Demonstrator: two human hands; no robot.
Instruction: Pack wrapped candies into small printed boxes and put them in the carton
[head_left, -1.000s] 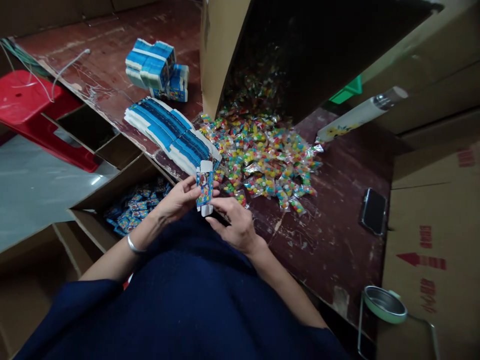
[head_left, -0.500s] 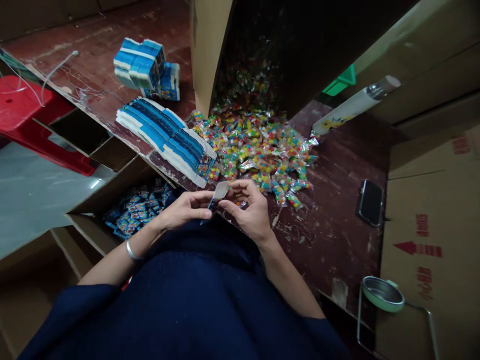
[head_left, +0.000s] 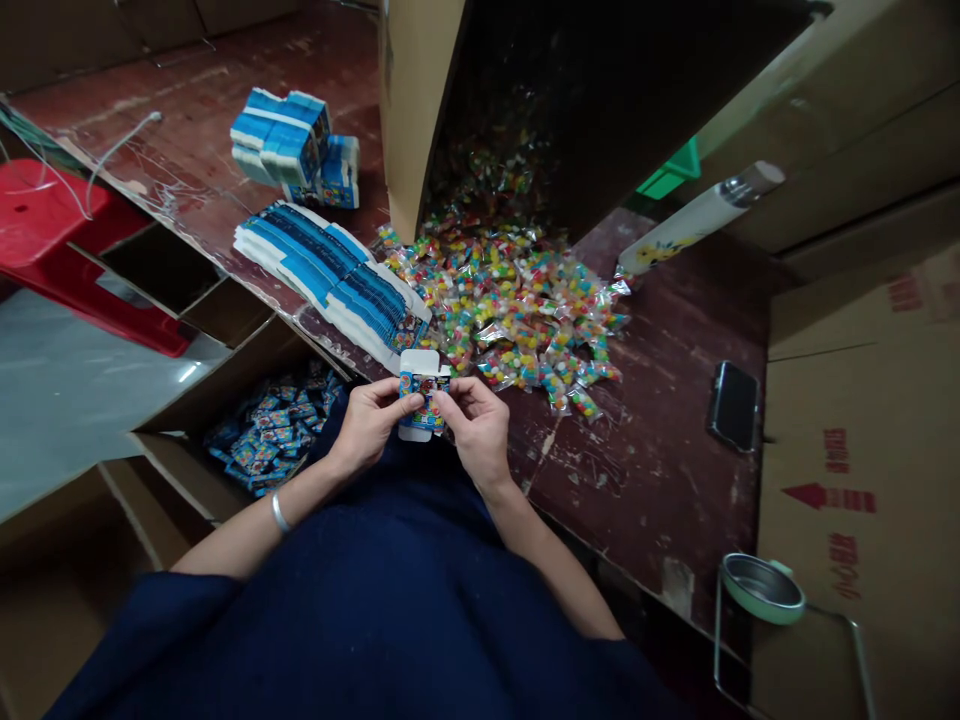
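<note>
Dark red, scuffed and scratched, the bench (head_left: 660, 400) runs out ahead of the person, with tall cardboard walls closing in on the far and right sides. Right at the near edge, both hands are on one small printed carton (head_left: 422, 393). The left hand (head_left: 367, 425) pinches its left side, the right hand (head_left: 476, 425) pinches its right side, fingers (head_left: 450, 392) of both closed on the little box, which sits upright between them with a white flap open at the top. A silver bangle (head_left: 279, 512) rides the left wrist.

Just beyond the fingers, a heap of candy packets (head_left: 517, 300) spills across the bench out of a big tipped cardboard box (head_left: 420, 100). Beyond and to the left of the fingers lies a fanned row of flat blue cartons (head_left: 330, 275), and farther out a bundled stack of blue cartons (head_left: 289, 135).

Below the left hand, off the bench edge, an open box of filled cartons (head_left: 270, 440) sits low. Well to the left of that, a red stool (head_left: 52, 220).

Off to the right of the fingers, well apart, a dark phone (head_left: 731, 405) lies flat. Beyond it a white bottle (head_left: 697, 215) lies on its side, and nearer the person on the right a green-rimmed metal cup (head_left: 761, 588) sits off the bench's right corner.
</note>
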